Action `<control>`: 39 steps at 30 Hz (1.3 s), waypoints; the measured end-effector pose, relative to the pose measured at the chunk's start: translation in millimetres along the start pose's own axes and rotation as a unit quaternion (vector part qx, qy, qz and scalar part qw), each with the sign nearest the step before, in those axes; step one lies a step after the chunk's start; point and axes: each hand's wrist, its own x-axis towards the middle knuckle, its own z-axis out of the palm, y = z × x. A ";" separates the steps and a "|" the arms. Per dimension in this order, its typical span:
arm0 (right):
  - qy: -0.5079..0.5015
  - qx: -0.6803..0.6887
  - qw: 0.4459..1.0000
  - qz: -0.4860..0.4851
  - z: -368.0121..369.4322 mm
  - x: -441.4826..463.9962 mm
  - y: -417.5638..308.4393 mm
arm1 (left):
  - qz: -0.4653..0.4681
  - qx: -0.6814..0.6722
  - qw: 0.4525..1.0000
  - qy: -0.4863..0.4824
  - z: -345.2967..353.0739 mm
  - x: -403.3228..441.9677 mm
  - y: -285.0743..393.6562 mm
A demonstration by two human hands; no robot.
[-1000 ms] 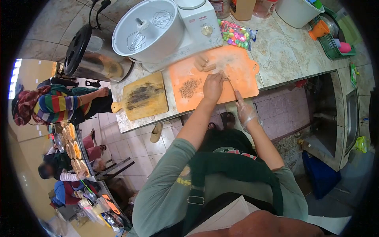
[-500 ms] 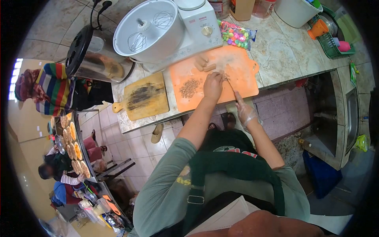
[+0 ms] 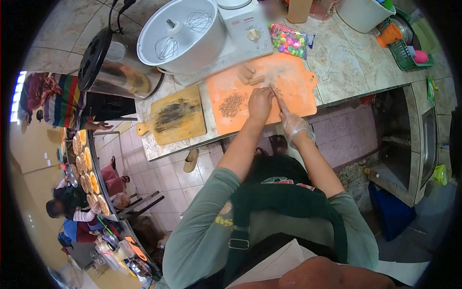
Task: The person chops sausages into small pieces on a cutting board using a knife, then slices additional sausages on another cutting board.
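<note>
On the orange cutting board, my left hand is closed, fingertips down at the board; what it pinches is too small to make out. My right hand, in a clear plastic glove, is closed around a knife whose tip end lies beside my left fingertips. Small chopped bits form a pile at the board's left. Several sausage-like pieces lie near its upper edge, and a few more bits sit right of the knife.
A wooden board lies to the left. Behind are a white mixer with its bowl and a candy bag. A green basket stands far right. People are near a table of flat breads at left.
My right hand and the knife have moved up and left, closer to my left hand. The orange board has shifted slightly. The person in stripes at left has changed posture, a hand now lower.
</note>
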 end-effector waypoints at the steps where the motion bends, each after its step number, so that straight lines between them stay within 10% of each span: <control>1: 0.000 -0.012 1.000 0.008 4.5 -6.4 4.0 | 0.012 0.005 1.000 0.005 -0.9 0.0 -0.8; 39: -0.001 0.004 1.000 0.005 14.5 -29.1 19.0 | 0.018 0.005 1.000 -0.017 -6.2 -4.3 -6.4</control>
